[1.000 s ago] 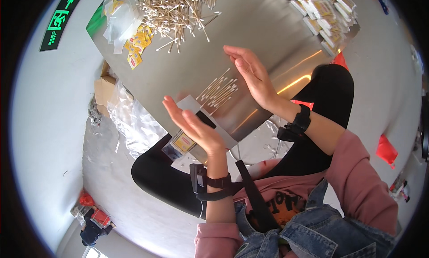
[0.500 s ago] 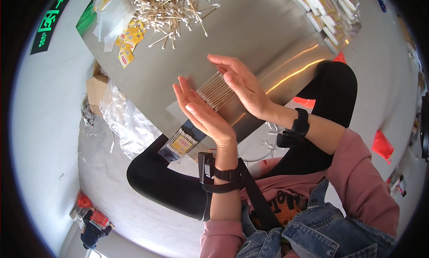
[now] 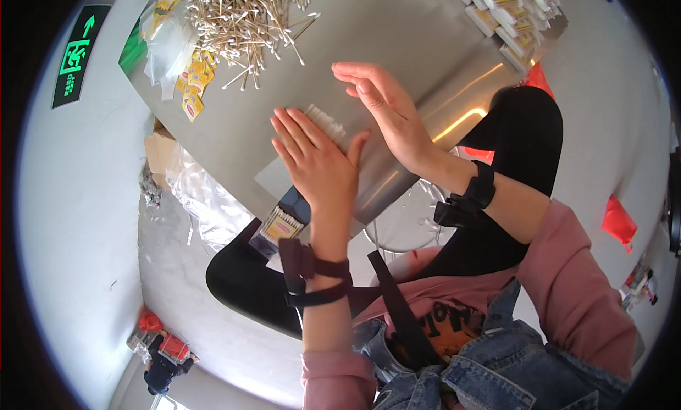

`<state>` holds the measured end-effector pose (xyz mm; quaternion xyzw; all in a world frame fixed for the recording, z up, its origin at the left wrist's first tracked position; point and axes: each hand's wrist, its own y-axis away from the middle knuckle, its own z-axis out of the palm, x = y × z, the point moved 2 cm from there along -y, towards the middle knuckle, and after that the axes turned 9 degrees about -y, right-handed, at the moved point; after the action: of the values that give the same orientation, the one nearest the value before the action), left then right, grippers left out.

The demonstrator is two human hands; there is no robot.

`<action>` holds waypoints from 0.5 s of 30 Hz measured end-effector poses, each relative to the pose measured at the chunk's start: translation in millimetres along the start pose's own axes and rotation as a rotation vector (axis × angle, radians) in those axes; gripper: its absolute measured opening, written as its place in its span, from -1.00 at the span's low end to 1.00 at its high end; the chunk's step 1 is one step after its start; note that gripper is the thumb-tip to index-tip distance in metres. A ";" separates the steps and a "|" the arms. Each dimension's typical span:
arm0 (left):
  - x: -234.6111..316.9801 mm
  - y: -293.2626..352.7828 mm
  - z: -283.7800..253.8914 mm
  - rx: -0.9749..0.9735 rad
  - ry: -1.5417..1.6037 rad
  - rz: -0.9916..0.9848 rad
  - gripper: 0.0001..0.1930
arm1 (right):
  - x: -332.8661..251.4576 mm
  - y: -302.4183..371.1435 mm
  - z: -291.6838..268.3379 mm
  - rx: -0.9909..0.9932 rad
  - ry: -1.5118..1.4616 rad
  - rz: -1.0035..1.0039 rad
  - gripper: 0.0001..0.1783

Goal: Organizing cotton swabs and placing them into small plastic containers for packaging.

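Observation:
My left hand [image 3: 316, 165] lies palm down over a row of cotton swabs [image 3: 326, 123], its fingers stretched out and its thumb spread. White swab tips show past the far side of that hand; the rest of the row is hidden under it. Just to the right, my right hand [image 3: 394, 119] is held on edge, open and apart from the swabs, with its fingers extended. Near my left wrist, a clear pack of cotton swabs with a yellow label [image 3: 281, 227] sits beside a dark blue block [image 3: 295, 205] at the table's edge.
A loose heap of cotton swabs [image 3: 245, 20] covers the far left of the metal table [image 3: 397, 27]. Beside it lie yellow cards [image 3: 195, 84] and clear bags [image 3: 167, 52]. Filled swab packs [image 3: 514, 20] are stacked far right. Clear plastic [image 3: 206, 197] hangs left; another person [image 3: 164, 364] is in the distance.
My left hand has turned from palm facing the swabs sideways to palm down over them. My right hand has come away from the row's right end.

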<state>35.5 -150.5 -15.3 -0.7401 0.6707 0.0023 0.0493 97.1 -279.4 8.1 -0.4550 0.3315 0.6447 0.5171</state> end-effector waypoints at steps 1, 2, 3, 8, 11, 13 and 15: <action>-5.4 -9.9 0.3 0.017 -0.023 0.001 0.12 | 0.6 0.9 2.0 0.003 -0.044 0.034 -0.44; -9.2 -15.4 -1.2 0.033 -0.046 0.002 0.13 | 0.9 2.2 4.4 -0.002 -0.053 0.033 -0.44; -10.3 -17.6 0.3 0.036 -0.051 0.003 0.13 | 2.1 3.1 5.2 -0.002 -0.052 0.056 -0.45; 6.2 6.8 2.2 0.004 0.001 -0.024 0.12 | 5.9 4.2 5.9 0.002 -0.055 0.051 -0.49; 19.1 22.4 0.2 -0.023 0.032 -0.004 0.10 | 7.7 0.8 0.0 -0.001 -0.050 0.086 -0.51; 13.3 22.5 -2.3 -0.030 0.055 -0.010 0.09 | 10.1 0.0 4.2 0.001 -0.085 0.090 -0.50; 8.2 22.7 -3.1 -0.035 0.083 -0.015 0.07 | 11.5 0.1 6.9 -0.029 -0.090 0.082 -0.48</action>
<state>13.6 -161.0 -14.4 -0.7453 0.6665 -0.0172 0.0086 94.8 -269.1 0.0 -0.4189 0.3168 0.6899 0.4981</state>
